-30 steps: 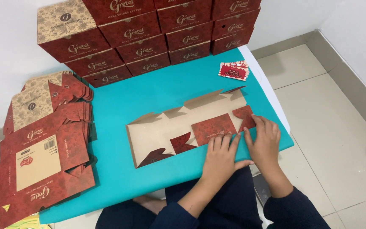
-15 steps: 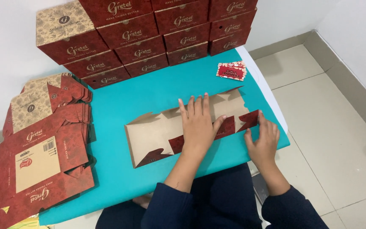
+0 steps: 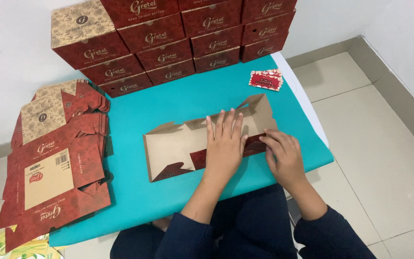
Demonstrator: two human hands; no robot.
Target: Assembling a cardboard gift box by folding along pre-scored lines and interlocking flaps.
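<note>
Two hands on one flat box blank (image 3: 178,146), kraft side up, mid-table. My left hand (image 3: 225,144) is spread flat, palm down, pinning the middle panel; grips nothing. My right hand (image 3: 283,156) has fingers curled on the red flap at the blank's right end, pinching its edge. Far-side flaps already stand up a bit, right corner partly raised; left end lies flat, red tabs showing. My read: creasing has started, but no walls are locked and no box shape yet, so most folding is left. Blank sits on the teal table (image 3: 168,108). Small red card (image 3: 266,79) near the far right corner, well apart. Stack of unfolded blanks (image 3: 56,163) at left. Finished red boxes (image 3: 178,41) are stacked in rows against the wall behind.
</note>
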